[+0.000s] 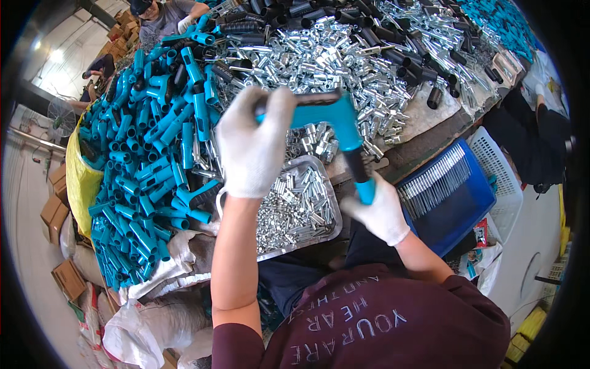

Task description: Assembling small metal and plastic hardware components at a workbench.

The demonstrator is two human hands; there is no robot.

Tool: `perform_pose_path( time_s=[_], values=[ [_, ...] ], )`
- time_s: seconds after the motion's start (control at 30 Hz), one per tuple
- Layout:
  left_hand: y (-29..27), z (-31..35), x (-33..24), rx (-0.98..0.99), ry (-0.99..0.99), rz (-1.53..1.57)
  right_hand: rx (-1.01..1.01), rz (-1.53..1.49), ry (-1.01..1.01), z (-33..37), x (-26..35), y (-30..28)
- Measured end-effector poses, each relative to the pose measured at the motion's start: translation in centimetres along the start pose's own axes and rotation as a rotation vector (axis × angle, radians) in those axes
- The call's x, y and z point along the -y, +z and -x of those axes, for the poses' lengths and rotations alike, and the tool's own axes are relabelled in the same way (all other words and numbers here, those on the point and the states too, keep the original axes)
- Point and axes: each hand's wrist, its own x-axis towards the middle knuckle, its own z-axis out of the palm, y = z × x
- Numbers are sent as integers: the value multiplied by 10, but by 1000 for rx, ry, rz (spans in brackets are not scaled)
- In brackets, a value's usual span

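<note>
Both of my hands wear white gloves and are on one teal and black angled hand tool, held up over the bench; its exact kind I cannot make out. My left hand is closed round its long black-backed teal handle. Lower down, my right hand grips near the teal end piece, below a dark section. Beneath the tool lies a clear tray of small silver fittings and pins. Behind it spreads a heap of silver threaded metal fittings.
Teal tubular housings pile up at left beside a yellow sack. Black sleeves lie at the back. To the right, a blue bin holds a row of metal rods, next to a white crate. Other people are nearby.
</note>
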Motion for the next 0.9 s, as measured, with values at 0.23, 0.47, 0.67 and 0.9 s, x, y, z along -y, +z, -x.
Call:
perform_pose_path(
  time_s=[0.23,0.47,0.67,0.9],
  values=[
    [37,-43,14,437,-199,173,610,-1181,350,18,-28,-36],
    [89,-32,84,571,369,-1139,350,-1210,-174,-12,-40,-29],
    [97,-42,93,632,405,-1203,229,-1186,-53,-16,-38,-11],
    [40,-7,54,339,399,-756,145,-1093,-58,-10,-40,-13]
  ],
)
